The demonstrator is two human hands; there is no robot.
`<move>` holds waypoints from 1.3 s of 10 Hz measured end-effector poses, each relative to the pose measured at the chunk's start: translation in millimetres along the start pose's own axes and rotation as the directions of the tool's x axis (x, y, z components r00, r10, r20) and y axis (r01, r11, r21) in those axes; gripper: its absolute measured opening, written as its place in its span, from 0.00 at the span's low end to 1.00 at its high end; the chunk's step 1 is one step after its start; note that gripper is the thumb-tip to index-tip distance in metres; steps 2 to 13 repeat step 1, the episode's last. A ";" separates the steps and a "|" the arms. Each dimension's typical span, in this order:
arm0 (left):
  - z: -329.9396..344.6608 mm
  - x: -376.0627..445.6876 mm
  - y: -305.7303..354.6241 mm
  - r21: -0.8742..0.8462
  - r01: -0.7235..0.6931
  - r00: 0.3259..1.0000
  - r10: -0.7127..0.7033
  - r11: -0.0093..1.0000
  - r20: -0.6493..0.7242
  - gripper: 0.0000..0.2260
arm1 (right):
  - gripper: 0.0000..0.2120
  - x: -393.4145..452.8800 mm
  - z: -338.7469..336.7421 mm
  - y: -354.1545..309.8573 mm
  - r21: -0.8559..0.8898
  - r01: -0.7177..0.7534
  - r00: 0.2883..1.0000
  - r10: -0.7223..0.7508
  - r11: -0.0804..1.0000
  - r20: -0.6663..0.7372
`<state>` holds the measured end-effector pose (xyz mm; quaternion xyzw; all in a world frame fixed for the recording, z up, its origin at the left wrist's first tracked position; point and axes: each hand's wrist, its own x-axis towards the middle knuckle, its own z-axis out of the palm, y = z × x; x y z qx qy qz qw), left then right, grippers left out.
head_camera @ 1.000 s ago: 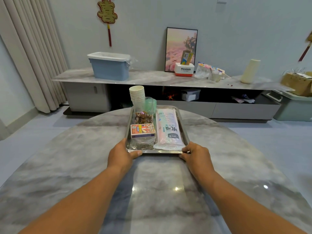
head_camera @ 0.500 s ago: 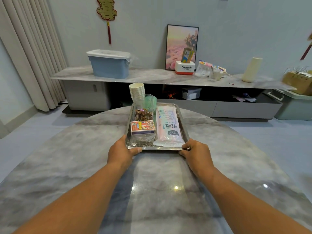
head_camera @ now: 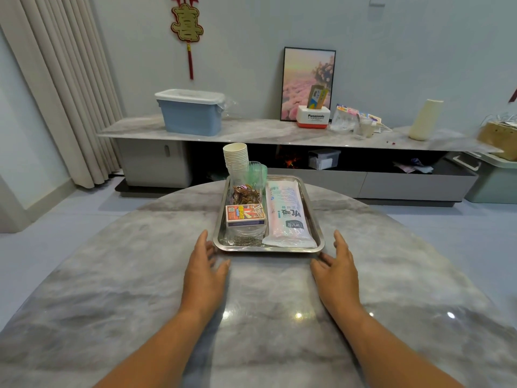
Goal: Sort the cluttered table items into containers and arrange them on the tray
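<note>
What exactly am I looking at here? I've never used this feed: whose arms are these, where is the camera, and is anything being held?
The one view comes from a camera worn on a person's head, looking forward and down. The two bare arms are that person's own. The left hand and right hand are open, beside the near corners of a metal tray on a marble table; neither holds anything. On the tray: stacked paper cups, a small printed box and a long white packet.
</note>
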<state>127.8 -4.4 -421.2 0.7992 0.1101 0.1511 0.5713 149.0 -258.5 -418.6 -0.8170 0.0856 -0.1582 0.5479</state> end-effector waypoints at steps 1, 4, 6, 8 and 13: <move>2.3 -7.4 7.8 0.224 -0.047 0.997 0.059 0.973 -0.046 0.35 | 0.35 -6.6 2.3 -7.4 -0.015 -0.035 0.999 0.035 0.999 -0.034; 2.3 -7.4 7.8 0.224 -0.047 0.997 0.059 0.973 -0.046 0.35 | 0.35 -6.6 2.3 -7.4 -0.015 -0.035 0.999 0.035 0.999 -0.034; 2.3 -7.4 7.8 0.224 -0.047 0.997 0.059 0.973 -0.046 0.35 | 0.35 -6.6 2.3 -7.4 -0.015 -0.035 0.999 0.035 0.999 -0.034; 2.3 -7.4 7.8 0.224 -0.047 0.997 0.059 0.973 -0.046 0.35 | 0.35 -6.6 2.3 -7.4 -0.015 -0.035 0.999 0.035 0.999 -0.034; 2.3 -7.4 7.8 0.224 -0.047 0.997 0.059 0.973 -0.046 0.35 | 0.35 -6.6 2.3 -7.4 -0.015 -0.035 0.999 0.035 0.999 -0.034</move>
